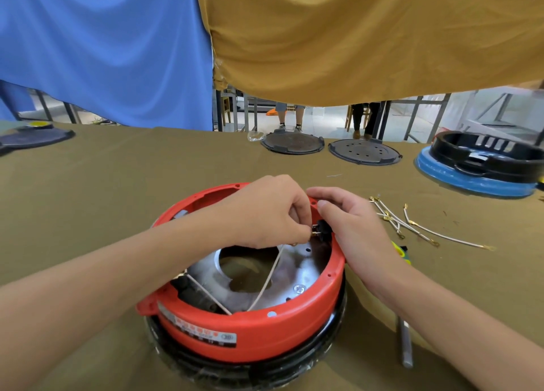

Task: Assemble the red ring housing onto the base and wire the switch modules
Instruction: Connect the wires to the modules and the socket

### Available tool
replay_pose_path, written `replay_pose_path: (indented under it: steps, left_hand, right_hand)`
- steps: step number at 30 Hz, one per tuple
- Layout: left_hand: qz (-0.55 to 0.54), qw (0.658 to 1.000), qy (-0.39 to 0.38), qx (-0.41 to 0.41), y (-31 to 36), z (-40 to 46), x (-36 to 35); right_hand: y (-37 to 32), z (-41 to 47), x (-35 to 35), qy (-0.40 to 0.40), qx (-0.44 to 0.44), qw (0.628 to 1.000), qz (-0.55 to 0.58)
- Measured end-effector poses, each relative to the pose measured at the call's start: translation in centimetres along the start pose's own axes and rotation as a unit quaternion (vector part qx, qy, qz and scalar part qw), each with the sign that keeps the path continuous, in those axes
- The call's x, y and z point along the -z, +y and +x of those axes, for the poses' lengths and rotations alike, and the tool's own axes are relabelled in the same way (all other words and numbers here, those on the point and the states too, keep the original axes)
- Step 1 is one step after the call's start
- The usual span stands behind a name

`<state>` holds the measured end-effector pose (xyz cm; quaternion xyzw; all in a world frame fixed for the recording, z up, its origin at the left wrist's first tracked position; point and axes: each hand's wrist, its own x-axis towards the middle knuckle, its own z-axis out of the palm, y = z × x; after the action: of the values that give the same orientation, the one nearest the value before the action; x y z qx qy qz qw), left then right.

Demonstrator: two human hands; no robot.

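A: From the head view, where is the red ring (250, 336) seen?

B: It is seated on the black base (235, 371), near the front edge of the table (117, 170). The small black switch (323, 232) is mounted on the inside of the ring's far right wall.

A: How are the hands placed?

B: The left hand (268, 211) is reached over the ring from the left, and a wire end (313, 233) is pinched between its fingertips, just at the switch. The right hand (351, 228) is laid against the ring's right wall, fingers loosely curved beside the switch; whether the switch itself is gripped cannot be told.

A: What does the next push turn on?

B: The switch lies directly right of the pinched wire end, so a short rightward push is probably needed. The white wire (266, 278) trails back toward the near rim. Spare wires (418, 228) are left on the table, well right of the ring.
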<state>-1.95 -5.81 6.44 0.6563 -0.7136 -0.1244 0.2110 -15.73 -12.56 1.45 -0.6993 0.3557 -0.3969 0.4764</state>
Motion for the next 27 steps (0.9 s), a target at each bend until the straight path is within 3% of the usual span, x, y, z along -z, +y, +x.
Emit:
replay_pose_path:
  steps: [9,12,16,27]
  left_hand:
    - [-0.004,0.999,0.036,-0.001,0.5,-0.4,-0.6]
    - [-0.022,0.998,0.035,0.044,0.3,-0.9,-0.1]
    - [-0.106,0.985,-0.028,0.134,0.0,-1.0,1.2]
    - [-0.217,0.961,0.001,0.173,0.0,-0.5,-0.8]
  right_hand:
    - [-0.2,-0.1,-0.1,-0.002,0.002,1.0,-0.008]
    - [-0.2,-0.2,-0.1,-0.005,0.002,1.0,-0.011]
    - [-0.2,-0.1,0.0,-0.007,0.0,1.0,-0.008]
    - [-0.3,-0.2,-0.1,0.0,-0.003,1.0,-0.002]
